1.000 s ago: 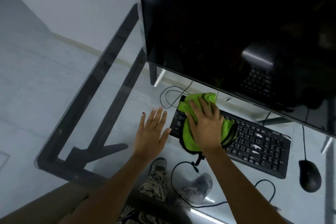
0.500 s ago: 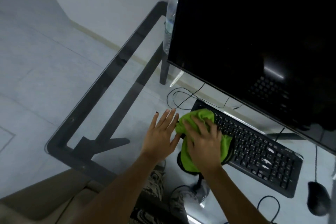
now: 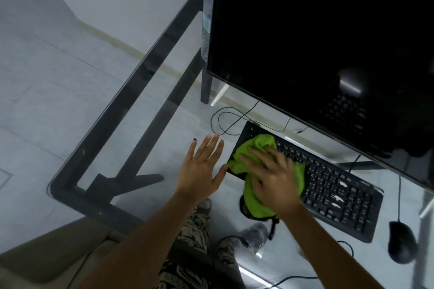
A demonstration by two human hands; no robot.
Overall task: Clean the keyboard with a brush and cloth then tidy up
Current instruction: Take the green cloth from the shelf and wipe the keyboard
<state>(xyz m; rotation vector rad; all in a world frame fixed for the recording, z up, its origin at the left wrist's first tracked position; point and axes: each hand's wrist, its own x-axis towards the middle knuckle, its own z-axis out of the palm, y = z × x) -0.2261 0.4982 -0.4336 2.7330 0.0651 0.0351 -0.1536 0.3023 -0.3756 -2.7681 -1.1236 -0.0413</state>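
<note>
- Glass desk: carries everything below.
- Monitor: dark, behind keyboard.
- Keyboard: black, angled under monitor's lower edge.
- Cloth: green, bunched over keyboard's left end, spilling past near edge.
- Right hand: blurred; fingers spread, pressing cloth onto keys.
- Left hand: fingers straight, flat on glass just beside keyboard's left end, holding nothing.
- Mouse: right of keyboard, apart.
- Brush: not in view.
- Step, judged: cloth wipe. Next move calls for rightward sweep over uncovered keys, keyboard braced.
</note>
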